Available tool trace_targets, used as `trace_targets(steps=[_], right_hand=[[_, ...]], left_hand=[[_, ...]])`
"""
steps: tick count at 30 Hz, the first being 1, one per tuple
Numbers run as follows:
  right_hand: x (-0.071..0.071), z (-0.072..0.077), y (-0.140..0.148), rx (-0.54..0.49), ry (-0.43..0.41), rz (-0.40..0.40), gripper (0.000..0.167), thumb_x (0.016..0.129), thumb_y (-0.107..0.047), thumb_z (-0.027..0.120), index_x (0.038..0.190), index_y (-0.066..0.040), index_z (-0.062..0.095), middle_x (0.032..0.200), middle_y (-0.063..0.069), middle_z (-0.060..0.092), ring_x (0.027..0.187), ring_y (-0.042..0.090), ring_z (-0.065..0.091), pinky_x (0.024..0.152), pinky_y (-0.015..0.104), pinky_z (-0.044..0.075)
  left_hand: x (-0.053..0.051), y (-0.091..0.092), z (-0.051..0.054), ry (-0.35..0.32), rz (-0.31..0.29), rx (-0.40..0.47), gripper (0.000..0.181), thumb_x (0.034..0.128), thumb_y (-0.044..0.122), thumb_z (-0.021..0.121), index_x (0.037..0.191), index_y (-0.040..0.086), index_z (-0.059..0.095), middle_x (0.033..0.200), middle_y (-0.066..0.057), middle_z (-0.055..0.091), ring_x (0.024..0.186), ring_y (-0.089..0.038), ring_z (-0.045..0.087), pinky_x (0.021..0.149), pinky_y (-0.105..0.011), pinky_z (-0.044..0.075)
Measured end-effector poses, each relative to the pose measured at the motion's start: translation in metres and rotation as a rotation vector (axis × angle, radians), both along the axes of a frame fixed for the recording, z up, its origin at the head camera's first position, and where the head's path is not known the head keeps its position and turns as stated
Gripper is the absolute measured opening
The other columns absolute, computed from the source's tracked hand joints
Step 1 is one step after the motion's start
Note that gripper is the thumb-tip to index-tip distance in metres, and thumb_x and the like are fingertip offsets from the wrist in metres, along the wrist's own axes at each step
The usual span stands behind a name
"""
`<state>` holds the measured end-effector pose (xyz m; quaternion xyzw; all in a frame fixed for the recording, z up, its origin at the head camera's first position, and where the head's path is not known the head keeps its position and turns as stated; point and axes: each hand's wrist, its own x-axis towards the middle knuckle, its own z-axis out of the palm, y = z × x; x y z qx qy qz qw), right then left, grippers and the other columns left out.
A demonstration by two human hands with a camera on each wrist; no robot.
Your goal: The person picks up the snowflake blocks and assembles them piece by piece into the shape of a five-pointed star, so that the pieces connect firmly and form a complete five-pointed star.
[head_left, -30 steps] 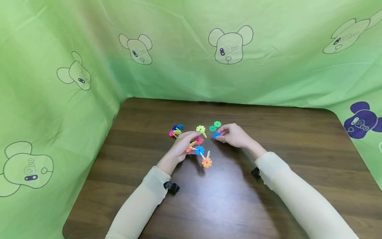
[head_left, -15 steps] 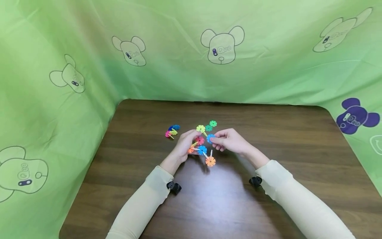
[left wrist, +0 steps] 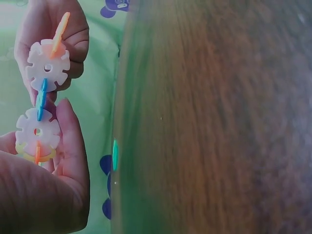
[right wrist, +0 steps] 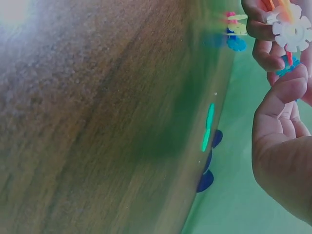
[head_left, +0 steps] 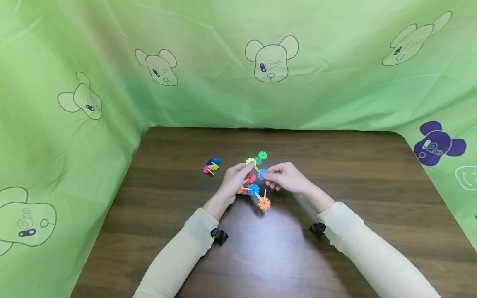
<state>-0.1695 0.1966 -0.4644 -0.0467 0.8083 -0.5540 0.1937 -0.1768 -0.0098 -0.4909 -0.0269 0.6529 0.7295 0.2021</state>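
My left hand (head_left: pixel 232 182) grips a chain of notched plastic discs joined at their slots. In it are a yellow-green disc (head_left: pixel 250 160), a pinkish-red disc (head_left: pixel 251 178), a lower blue disc (head_left: pixel 254 189) and a hanging orange disc (head_left: pixel 264 203). Whitish discs (left wrist: pixel 48 70) of the chain face the left wrist camera. Between thumb and fingers, my right hand (head_left: pixel 288 179) pinches another blue disc (head_left: pixel 261 174). That disc meets the yellow piece at the chain's upper end; whether their slots are engaged I cannot tell. Fingers hide part of the chain.
Two green discs (head_left: pixel 262 155) lie on the brown wooden table (head_left: pixel 320 265) just beyond the hands. Farther left sits a small cluster of blue, yellow and pink discs (head_left: pixel 213 165). A green printed cloth (head_left: pixel 208 95) walls the table's back and sides.
My right hand has carried the blue disc leftward from beside the green discs to the chain's upper end. The left hand keeps its hold on the chain. The head view has shifted slightly.
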Motion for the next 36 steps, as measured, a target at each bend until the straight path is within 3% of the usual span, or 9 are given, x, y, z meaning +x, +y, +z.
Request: trace_targets(steps=[6,10,17,23,27,33,36], right_hand=[[0.000,0.000,0.000,-0.012,0.015,-0.014,0.026,0.101,-0.015,0.069,0.100,0.012,0.071,0.073,0.007,0.068,0.064,0.010,0.060,0.058,0.022,0.053],[0.001,0.001,0.000,-0.023,0.024,-0.024,0.027,0.102,-0.012,0.068,0.100,0.014,0.070,0.074,0.009,0.070,0.064,0.010,0.060,0.059,0.021,0.053],[0.002,0.002,0.001,-0.035,0.033,-0.031,0.021,0.101,-0.007,0.067,0.100,0.013,0.071,0.071,0.004,0.070,0.063,0.007,0.061,0.058,0.020,0.053],[0.003,0.000,0.004,-0.030,0.042,-0.020,0.022,0.101,-0.007,0.068,0.100,0.015,0.071,0.072,0.009,0.070,0.062,0.009,0.060,0.058,0.020,0.052],[0.004,0.000,0.001,-0.039,0.035,-0.015,0.024,0.101,-0.010,0.068,0.098,0.014,0.070,0.073,0.007,0.070,0.063,0.010,0.059,0.058,0.020,0.052],[0.001,0.006,-0.006,-0.038,0.025,0.023,0.031,0.102,-0.019,0.067,0.098,0.011,0.072,0.075,0.005,0.070,0.065,0.012,0.060,0.058,0.022,0.053],[-0.003,0.010,-0.006,0.008,0.024,0.064,0.036,0.104,-0.028,0.066,0.095,0.006,0.075,0.078,0.013,0.071,0.066,0.016,0.062,0.058,0.025,0.054]], left_hand=[[0.000,0.004,0.003,0.029,0.050,-0.084,0.039,0.0947,0.045,0.073,0.109,0.010,0.080,0.089,0.002,0.066,0.078,-0.011,0.060,0.072,-0.027,0.052],[0.000,0.007,0.003,0.032,0.078,-0.097,0.040,0.0926,0.044,0.075,0.112,0.010,0.081,0.094,0.001,0.069,0.087,-0.013,0.060,0.078,-0.030,0.050],[0.002,0.012,0.003,0.039,0.104,-0.065,0.034,0.0905,0.043,0.078,0.094,0.010,0.081,0.078,0.002,0.061,0.081,-0.013,0.056,0.072,-0.030,0.045],[0.006,0.015,0.000,0.001,0.098,-0.054,0.034,0.0907,0.044,0.078,0.097,0.011,0.083,0.079,0.002,0.066,0.078,-0.013,0.060,0.069,-0.027,0.049],[0.007,0.014,-0.001,-0.001,0.096,-0.036,0.034,0.0935,0.043,0.076,0.093,0.010,0.080,0.074,0.002,0.062,0.068,-0.012,0.059,0.060,-0.024,0.051],[0.010,0.003,0.003,0.001,0.075,0.010,0.036,0.0928,0.045,0.076,0.085,0.011,0.070,0.071,0.001,0.058,0.063,-0.011,0.058,0.055,-0.024,0.053],[0.013,-0.007,0.003,-0.012,0.056,0.013,0.036,0.0915,0.046,0.077,0.088,0.011,0.069,0.073,0.000,0.058,0.063,-0.012,0.058,0.056,-0.024,0.053]])
